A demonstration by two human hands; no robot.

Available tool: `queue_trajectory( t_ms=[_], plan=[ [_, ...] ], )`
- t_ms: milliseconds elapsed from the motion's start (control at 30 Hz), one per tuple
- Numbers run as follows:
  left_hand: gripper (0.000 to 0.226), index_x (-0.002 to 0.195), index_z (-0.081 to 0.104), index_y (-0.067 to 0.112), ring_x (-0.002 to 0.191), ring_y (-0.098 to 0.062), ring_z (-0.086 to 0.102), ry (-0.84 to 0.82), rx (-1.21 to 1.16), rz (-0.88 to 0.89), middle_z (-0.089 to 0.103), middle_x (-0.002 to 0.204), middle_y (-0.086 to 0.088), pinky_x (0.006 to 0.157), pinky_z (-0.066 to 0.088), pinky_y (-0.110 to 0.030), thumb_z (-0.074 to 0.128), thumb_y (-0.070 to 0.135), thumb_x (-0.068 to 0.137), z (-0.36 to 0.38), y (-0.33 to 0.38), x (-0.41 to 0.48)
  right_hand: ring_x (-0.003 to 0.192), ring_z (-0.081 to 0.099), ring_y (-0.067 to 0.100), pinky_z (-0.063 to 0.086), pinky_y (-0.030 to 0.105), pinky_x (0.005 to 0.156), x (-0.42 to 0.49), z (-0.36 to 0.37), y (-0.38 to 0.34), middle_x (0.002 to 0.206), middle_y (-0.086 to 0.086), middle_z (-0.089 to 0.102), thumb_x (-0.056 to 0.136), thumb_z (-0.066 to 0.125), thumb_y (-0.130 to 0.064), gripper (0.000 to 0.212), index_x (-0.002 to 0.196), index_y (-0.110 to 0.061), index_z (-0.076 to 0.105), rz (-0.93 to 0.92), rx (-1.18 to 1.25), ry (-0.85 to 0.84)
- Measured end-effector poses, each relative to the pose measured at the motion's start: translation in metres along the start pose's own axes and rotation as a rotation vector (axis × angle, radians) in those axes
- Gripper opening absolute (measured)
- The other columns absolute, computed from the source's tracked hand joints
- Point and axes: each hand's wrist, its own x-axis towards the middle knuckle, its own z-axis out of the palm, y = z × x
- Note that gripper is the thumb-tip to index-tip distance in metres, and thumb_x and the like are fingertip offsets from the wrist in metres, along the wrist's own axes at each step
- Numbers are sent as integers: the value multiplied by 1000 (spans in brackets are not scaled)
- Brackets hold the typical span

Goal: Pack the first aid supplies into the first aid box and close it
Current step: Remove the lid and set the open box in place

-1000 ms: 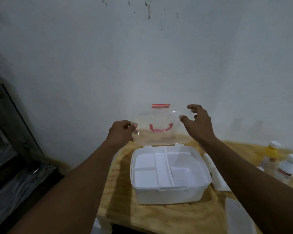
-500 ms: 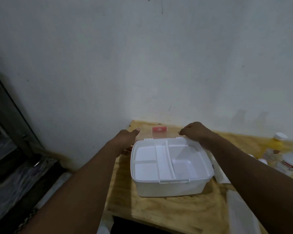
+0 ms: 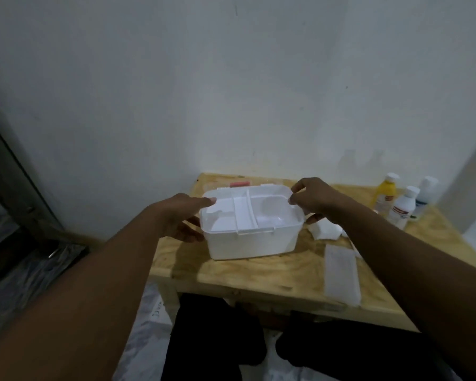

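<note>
The lid of the first aid box (image 3: pixel 252 240) has gone from standing upright a second ago to lying flat behind the box on the desk (image 3: pixel 259 273); only its red latch (image 3: pixel 240 184) shows past the back rim. Both hands have moved off the lid onto the box itself. The left hand (image 3: pixel 186 218) now cups the box's left wall, its fingertips (image 3: pixel 210 200) on the left rim and its thumb below against the side, so this grip is spread around the corner, not pinching. The right hand (image 3: pixel 312 200) sits at the box's right rear corner, thumb and forefinger close together at the rim edge; whether they pinch the rim or the white tray (image 3: pixel 248 215) inside, I cannot tell.

The box stands open and its divided compartments hold nothing. Right of the box, just beside it, lies crumpled white gauze (image 3: pixel 326 231), partly under the right forearm. Further front-right of the box lies a flat clear packet (image 3: pixel 340 273). Well to the box's right, near the wall, stand a yellow bottle (image 3: pixel 385 195) and two white bottles (image 3: pixel 404 209), with one (image 3: pixel 425 192) behind.

So the opening looks done and packing has not begun. The hands seem to be steadying or shifting the box, perhaps lifting the tray; next comes reaching right for the supplies.
</note>
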Motion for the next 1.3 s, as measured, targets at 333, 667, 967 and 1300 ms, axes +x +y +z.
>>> queue_trajectory(
  t_ms=[333, 667, 967, 1300],
  plan=[
    [25, 107, 65, 9, 74, -35, 73, 398, -10, 128, 67, 97, -16, 65, 64, -46, 59, 33, 100, 24, -6, 9, 90, 61, 30, 60, 39, 53, -21, 32, 14, 104, 5, 51, 90, 49, -19, 31, 120, -14, 49, -12, 49, 231],
    [22, 97, 66, 20, 86, -34, 69, 495, -30, 206, 69, 98, -12, 65, 65, -45, 57, 40, 99, 35, -8, 21, 93, 61, 28, 60, 50, 75, -15, 42, 25, 105, 6, 59, 94, 43, -30, 27, 117, -17, 47, -41, 102, 288],
    [22, 94, 65, 18, 81, -36, 71, 506, -4, 210, 70, 100, -15, 65, 65, -47, 58, 38, 99, 38, -4, 16, 120, 50, 31, 38, 42, 101, -49, -14, 63, 122, 11, 56, 85, 54, -47, 54, 120, -7, 53, 123, -658, 184],
    [23, 94, 65, 17, 76, -34, 72, 505, -1, 210, 69, 96, -14, 63, 64, -45, 57, 38, 99, 47, -2, 11, 96, 60, 24, 48, 33, 76, -71, 12, 58, 107, 6, 62, 73, 79, -43, 66, 120, -7, 49, 192, -682, 83]
  ],
)
